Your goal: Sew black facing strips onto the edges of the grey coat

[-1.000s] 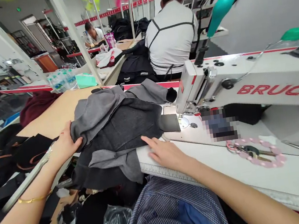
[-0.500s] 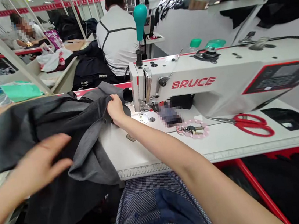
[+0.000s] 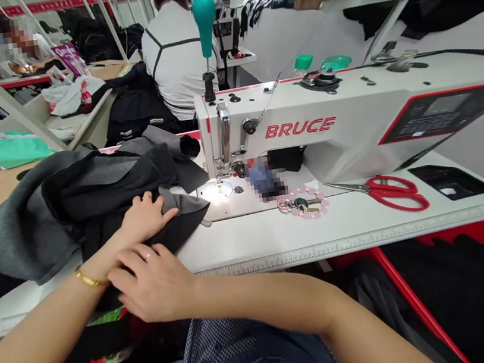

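A dark grey and black garment (image 3: 102, 183) lies bunched over the left part of the sewing table, one pointed flap reaching toward the needle plate. My left hand (image 3: 144, 217), with a yellow bracelet at the wrist, has its fingers bent into the cloth near that flap. Close under it, my right hand (image 3: 155, 284) crosses over beside the left wrist with curled fingers; what its fingertips hold is hidden. The white sewing machine (image 3: 300, 128) stands to the right of the garment, its lamp lighting the needle plate (image 3: 219, 191).
Red-handled scissors (image 3: 397, 193), a keyring with a pink bead loop (image 3: 303, 204) and a black tray (image 3: 451, 181) lie right on the table. A ruler strip (image 3: 341, 244) runs along the front edge. Below stands a red bin (image 3: 413, 295) with dark cloth. A person (image 3: 179, 52) sits ahead.
My right hand has left the cloth edge by the needle and come down left toward my left wrist. My left hand has moved right onto the garment, which now lies lower and more gathered.
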A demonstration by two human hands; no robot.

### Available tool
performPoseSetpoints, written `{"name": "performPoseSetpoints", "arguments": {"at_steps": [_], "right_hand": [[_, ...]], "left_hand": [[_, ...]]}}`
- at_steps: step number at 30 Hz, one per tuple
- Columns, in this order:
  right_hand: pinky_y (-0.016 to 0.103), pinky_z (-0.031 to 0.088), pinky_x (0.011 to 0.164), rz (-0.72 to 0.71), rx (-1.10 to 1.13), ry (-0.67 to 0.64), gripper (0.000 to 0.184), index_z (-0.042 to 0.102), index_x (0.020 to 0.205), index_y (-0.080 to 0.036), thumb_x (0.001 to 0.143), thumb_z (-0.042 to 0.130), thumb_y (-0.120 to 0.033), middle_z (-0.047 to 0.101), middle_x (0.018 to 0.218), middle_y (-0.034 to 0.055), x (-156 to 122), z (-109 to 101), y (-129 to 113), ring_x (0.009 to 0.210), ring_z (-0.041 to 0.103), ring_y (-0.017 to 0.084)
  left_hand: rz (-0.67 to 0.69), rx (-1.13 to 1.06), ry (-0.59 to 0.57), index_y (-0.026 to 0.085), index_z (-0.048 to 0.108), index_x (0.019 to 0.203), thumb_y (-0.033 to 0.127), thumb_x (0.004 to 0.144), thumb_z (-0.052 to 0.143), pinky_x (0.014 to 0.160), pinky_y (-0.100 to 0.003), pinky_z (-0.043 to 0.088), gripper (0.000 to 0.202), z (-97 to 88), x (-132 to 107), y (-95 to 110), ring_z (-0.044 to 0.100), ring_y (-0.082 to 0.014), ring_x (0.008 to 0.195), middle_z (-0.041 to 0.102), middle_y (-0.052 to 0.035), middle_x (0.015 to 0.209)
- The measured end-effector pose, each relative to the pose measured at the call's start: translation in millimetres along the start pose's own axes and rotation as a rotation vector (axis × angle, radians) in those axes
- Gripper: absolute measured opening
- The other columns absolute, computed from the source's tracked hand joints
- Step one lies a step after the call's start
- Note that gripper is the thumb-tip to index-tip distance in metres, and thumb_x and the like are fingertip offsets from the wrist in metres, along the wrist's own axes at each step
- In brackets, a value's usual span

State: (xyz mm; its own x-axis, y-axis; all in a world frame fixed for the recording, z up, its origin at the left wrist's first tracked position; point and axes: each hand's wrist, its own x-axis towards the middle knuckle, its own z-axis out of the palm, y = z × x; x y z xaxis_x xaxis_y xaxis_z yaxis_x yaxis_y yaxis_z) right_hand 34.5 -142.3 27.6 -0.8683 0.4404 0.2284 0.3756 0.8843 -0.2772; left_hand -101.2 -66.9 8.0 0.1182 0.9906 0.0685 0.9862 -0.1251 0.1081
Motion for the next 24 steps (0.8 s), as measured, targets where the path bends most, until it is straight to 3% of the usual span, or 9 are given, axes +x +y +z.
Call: {"name": "performPoseSetpoints", "arguments": {"at_steps": [2, 4, 6, 8, 11, 14, 18, 21, 24], "right_hand": [[0.038, 0.04, 0.082, -0.022, 0.002, -0.003, 0.029, 0.047, 0.112, -0.024, 0.084, 0.042, -0.03, 0.049, 0.119, 0.0058, -16.5, 15.6, 3.7, 0.101, 0.046, 0.021], [0.042, 0.037, 0.085, -0.038, -0.034, 0.002, 0.036, 0.05, 0.108, -0.018, 0.08, 0.05, -0.039, 0.052, 0.114, 0.0093, -25.1, 26.7, 13.0, 0.101, 0.045, 0.024], [0.043, 0.035, 0.086, -0.032, -0.055, 0.023, 0.04, 0.05, 0.108, -0.017, 0.078, 0.054, -0.041, 0.052, 0.113, 0.0103, -25.9, 31.8, 21.8, 0.101, 0.044, 0.025], [0.042, 0.037, 0.081, -0.006, -0.058, 0.02, 0.038, 0.05, 0.11, -0.019, 0.079, 0.053, -0.041, 0.054, 0.107, 0.0092, -21.4, 31.9, 27.9, 0.096, 0.045, 0.025], [0.035, 0.039, 0.069, 0.045, -0.066, -0.024, 0.019, 0.056, 0.099, -0.023, 0.084, 0.046, -0.027, 0.056, 0.092, 0.0053, -10.0, 26.4, 37.4, 0.087, 0.049, 0.022], [0.03, 0.038, 0.063, 0.094, -0.073, -0.018, 0.024, 0.06, 0.093, -0.023, 0.086, 0.037, -0.019, 0.055, 0.088, 0.0057, 4.6, 14.8, 50.7, 0.084, 0.05, 0.02], [0.028, 0.038, 0.061, 0.125, -0.044, 0.081, 0.027, 0.056, 0.102, -0.024, 0.087, 0.035, -0.023, 0.054, 0.093, 0.0059, 27.9, -14.1, 58.1, 0.086, 0.051, 0.02], [0.026, 0.039, 0.061, 0.128, 0.004, 0.195, 0.028, 0.056, 0.101, -0.025, 0.086, 0.033, -0.022, 0.058, 0.089, 0.0027, 48.4, -41.1, 54.4, 0.081, 0.055, 0.019], [0.028, 0.041, 0.066, 0.204, 0.023, 0.318, 0.028, 0.056, 0.102, -0.025, 0.086, 0.032, -0.023, 0.06, 0.094, 0.0015, 68.6, -62.8, 58.0, 0.084, 0.056, 0.02]], "left_hand": [[-0.013, -0.002, -0.106, 0.009, 0.05, 0.117, 0.05, 0.08, 0.04, 0.09, -0.051, 0.034, 0.056, -10.9, 14.1, -3.9, 0.047, -0.0354, 0.108, 0.049, -0.0228, 0.118], [0.007, -0.037, -0.205, 0.015, 0.043, 0.125, 0.047, 0.081, 0.04, 0.093, -0.037, 0.036, 0.054, -30.7, 19.8, -13.5, 0.049, -0.0249, 0.11, 0.05, -0.0137, 0.122], [0.01, -0.07, -0.262, 0.019, 0.041, 0.126, 0.044, 0.081, 0.039, 0.092, -0.025, 0.037, 0.051, -54.9, 15.5, -23.0, 0.05, -0.0169, 0.108, 0.051, -0.0056, 0.123], [-0.004, -0.088, -0.263, 0.019, 0.042, 0.125, 0.042, 0.082, 0.037, 0.089, -0.023, 0.039, 0.049, -75.5, 0.8, -25.6, 0.052, -0.0143, 0.104, 0.052, -0.0028, 0.123], [-0.033, -0.114, -0.17, 0.017, 0.046, 0.12, 0.041, 0.082, 0.035, 0.081, -0.024, 0.044, 0.046, -82.2, -37.1, -14.6, 0.056, -0.0142, 0.092, 0.057, -0.004, 0.111], [-0.078, -0.129, -0.079, 0.019, 0.053, 0.106, 0.044, 0.077, 0.045, 0.07, -0.024, 0.047, 0.039, -56.3, -79.8, -0.6, 0.058, -0.0148, 0.078, 0.061, -0.0028, 0.091], [-0.355, 0.009, 0.104, 0.017, 0.056, 0.082, 0.03, 0.07, 0.048, 0.066, -0.03, 0.046, 0.019, -23.1, -103.7, -9.5, 0.058, -0.0203, 0.074, 0.06, -0.0051, 0.077], [-0.502, 0.058, 0.296, 0.016, 0.055, 0.087, 0.024, 0.07, 0.04, 0.072, -0.033, 0.046, 0.024, -39.4, -93.3, -37.6, 0.058, -0.0216, 0.082, 0.06, -0.0074, 0.086], [-0.625, 0.087, 0.476, 0.015, 0.058, 0.093, 0.028, 0.068, 0.041, 0.073, -0.037, 0.046, 0.033, -85.1, -82.3, -70.4, 0.058, -0.0245, 0.085, 0.062, -0.0088, 0.088]]}}
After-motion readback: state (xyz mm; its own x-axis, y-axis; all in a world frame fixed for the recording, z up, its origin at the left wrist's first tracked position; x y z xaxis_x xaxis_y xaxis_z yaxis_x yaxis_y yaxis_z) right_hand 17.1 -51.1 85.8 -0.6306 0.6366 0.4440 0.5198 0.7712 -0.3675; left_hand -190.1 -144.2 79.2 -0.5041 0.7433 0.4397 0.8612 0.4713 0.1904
